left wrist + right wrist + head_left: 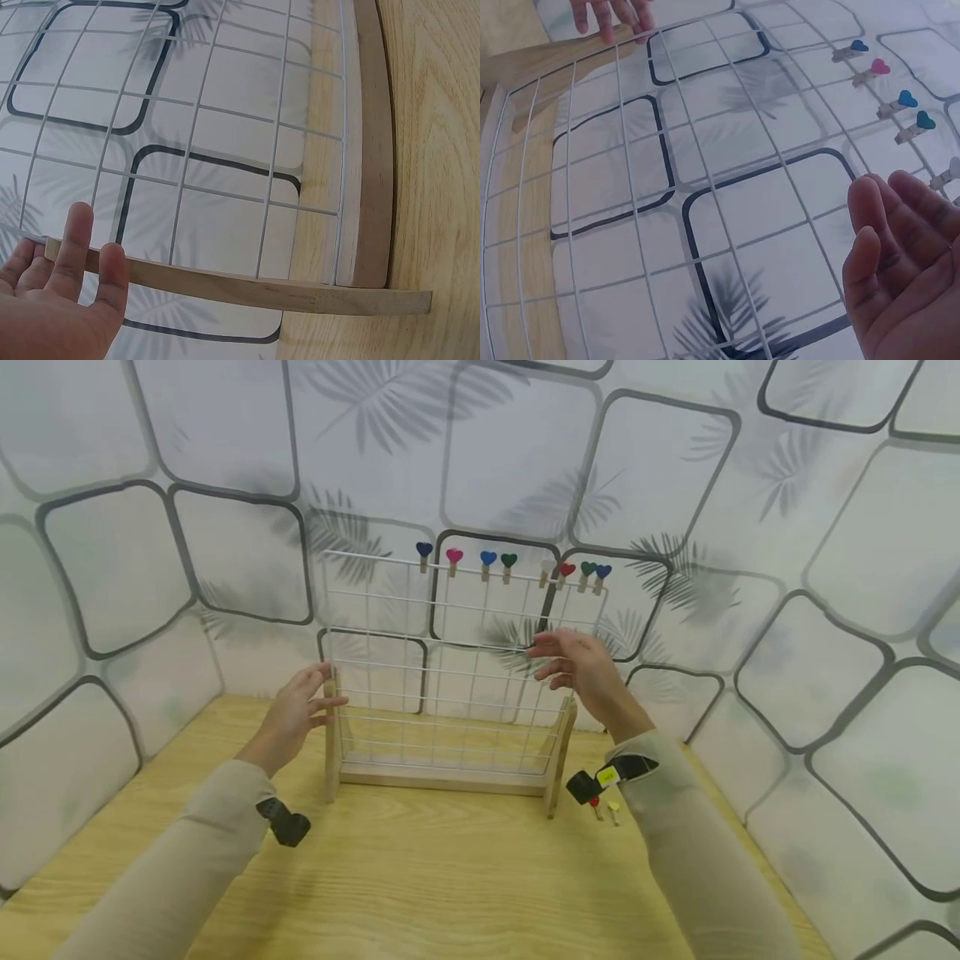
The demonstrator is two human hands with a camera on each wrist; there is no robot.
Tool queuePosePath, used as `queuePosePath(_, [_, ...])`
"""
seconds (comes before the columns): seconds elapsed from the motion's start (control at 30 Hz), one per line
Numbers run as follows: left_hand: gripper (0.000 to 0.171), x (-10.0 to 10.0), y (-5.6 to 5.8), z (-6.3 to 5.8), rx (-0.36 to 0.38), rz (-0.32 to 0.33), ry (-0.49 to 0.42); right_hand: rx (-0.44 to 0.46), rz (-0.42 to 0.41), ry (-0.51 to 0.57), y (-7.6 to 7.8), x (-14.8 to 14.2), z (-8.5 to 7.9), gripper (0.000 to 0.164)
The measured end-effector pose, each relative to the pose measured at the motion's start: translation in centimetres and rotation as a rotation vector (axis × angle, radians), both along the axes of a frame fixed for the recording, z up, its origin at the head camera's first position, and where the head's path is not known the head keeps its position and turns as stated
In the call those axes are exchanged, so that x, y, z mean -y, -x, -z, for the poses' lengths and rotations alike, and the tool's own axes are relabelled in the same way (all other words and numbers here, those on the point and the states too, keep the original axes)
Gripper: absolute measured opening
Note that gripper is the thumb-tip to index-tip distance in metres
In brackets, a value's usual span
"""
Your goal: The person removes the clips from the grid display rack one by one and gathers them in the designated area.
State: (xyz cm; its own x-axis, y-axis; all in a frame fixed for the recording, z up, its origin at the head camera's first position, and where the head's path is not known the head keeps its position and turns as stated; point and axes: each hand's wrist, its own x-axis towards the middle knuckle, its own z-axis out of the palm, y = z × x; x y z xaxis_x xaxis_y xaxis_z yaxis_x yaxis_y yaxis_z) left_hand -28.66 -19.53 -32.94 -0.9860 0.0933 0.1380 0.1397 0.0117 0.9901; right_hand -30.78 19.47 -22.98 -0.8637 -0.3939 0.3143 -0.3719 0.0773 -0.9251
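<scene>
A white wire grid (442,681) stands upright in a wooden base (442,777) on the table. Along its top wire sit several small wooden clothespins with hearts, including a pink one (453,558), a light blue one (488,560) and a red one (566,571). My left hand (294,714) is at the top of the left wooden post (202,281), its fingers loosely extended on either side; exact contact is hard to tell. Near the grid's right side, my right hand (585,672) is raised with slightly bent fingers, holding nothing, below the clothespins.
Two loose clothespins, one red (596,803) and one yellow (614,810), lie on the wood-grain table (450,877) right of the rack, near my right wrist. A patterned wall covering (517,443) rises behind and on both sides.
</scene>
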Motion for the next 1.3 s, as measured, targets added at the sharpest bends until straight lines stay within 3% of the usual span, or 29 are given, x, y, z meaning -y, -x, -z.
queuePosePath(0.63, [0.061, 0.5, -0.2, -0.3, -0.006, 0.003, 0.003, -0.034, -0.062, 0.088, 0.7, 5.7, -5.0, 0.044])
queuePosePath(1.3, [0.059, 0.0, -0.1, 0.2, -0.01, -0.007, -0.002, -0.084, -0.049, 0.074, 1.6, 10.9, -8.5, 0.041])
